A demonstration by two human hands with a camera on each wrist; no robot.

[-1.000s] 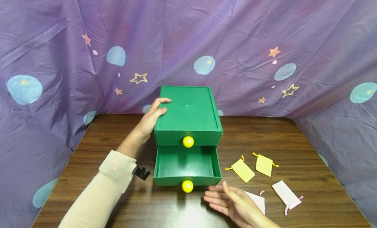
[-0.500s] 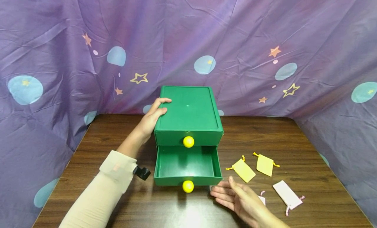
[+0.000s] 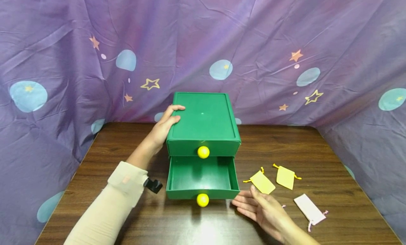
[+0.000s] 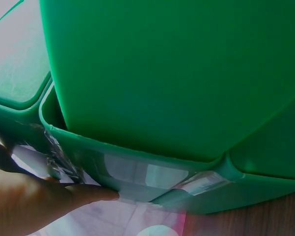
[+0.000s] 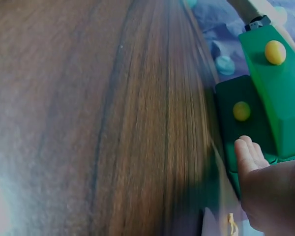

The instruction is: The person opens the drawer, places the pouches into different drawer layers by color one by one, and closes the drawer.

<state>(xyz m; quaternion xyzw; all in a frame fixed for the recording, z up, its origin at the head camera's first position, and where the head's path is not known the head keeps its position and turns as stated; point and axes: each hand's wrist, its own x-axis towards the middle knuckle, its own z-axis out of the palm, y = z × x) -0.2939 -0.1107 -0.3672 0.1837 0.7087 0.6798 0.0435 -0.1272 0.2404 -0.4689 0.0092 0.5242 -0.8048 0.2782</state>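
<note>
A green two-drawer cabinet [image 3: 203, 121] stands on the table, its lower drawer [image 3: 200, 181] pulled out with nothing in it. My left hand [image 3: 160, 132] rests against the cabinet's left side, fingertips laid over the top edge. In the left wrist view its thumb [image 4: 93, 194] lies along the green wall. My right hand [image 3: 264, 211] is low over the table, palm turned sideways and fingers straight, right by the drawer's front right corner. It holds nothing. A pale pink drawstring pouch is hidden beneath it except for a string end [image 3: 283, 206].
Two yellow pouches [image 3: 263, 182] [image 3: 285, 177] lie right of the drawer, and another pale pink pouch [image 3: 309, 209] lies farther right. Yellow ball knobs [image 3: 203, 152] stick out from both drawer fronts. A purple patterned cloth [image 3: 203, 44] hangs behind the wooden table [image 3: 139, 217].
My right hand has moved to the right, away from the drawer's front and over the near pink pouch, covering it. My left hand and the cabinet have stayed put.
</note>
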